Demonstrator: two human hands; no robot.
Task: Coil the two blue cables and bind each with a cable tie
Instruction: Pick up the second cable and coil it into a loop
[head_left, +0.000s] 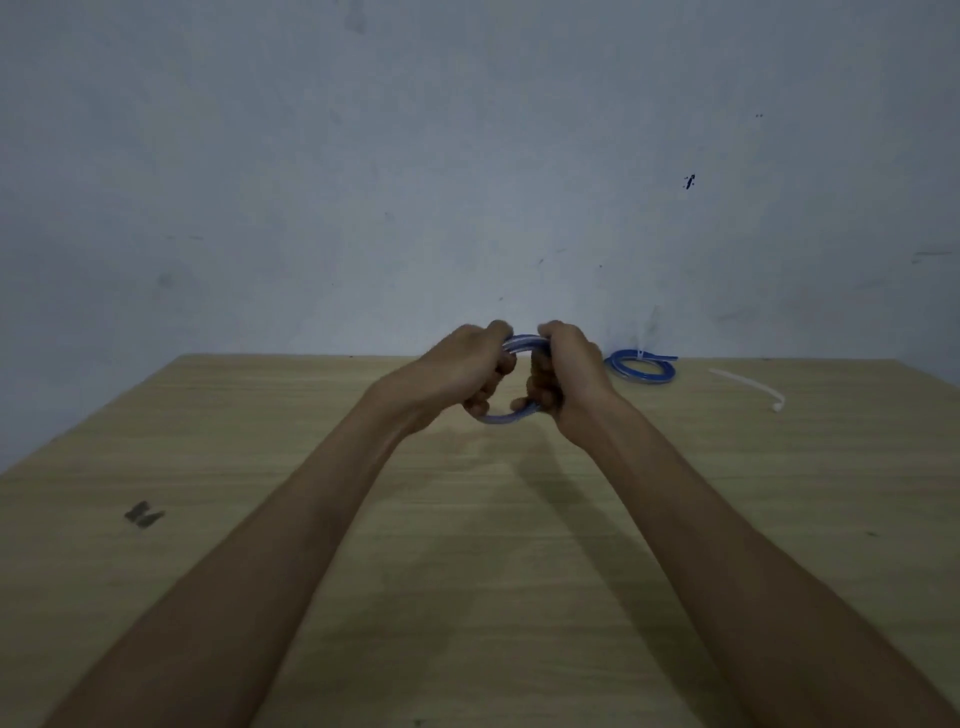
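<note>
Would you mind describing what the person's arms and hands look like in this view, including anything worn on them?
Both forearms are bare as far as the frame shows, with no sleeves visible. The left hand and right hand wear no gloves. No watch, bracelet or ring can be seen at the wrists or on the fingers that show, though the picture is dim and slightly soft. No markings are apparent.

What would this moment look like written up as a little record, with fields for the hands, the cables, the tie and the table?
left hand: gripping the left side of a blue cable loop
right hand: gripping the right side of the same loop
held cable: coiled, lifted above the table
second cable: coiled, lying at the far edge, a white tie apparently around it
loose cable tie: white, lying on the table to the right
table: light wood, dark mark at left
</note>
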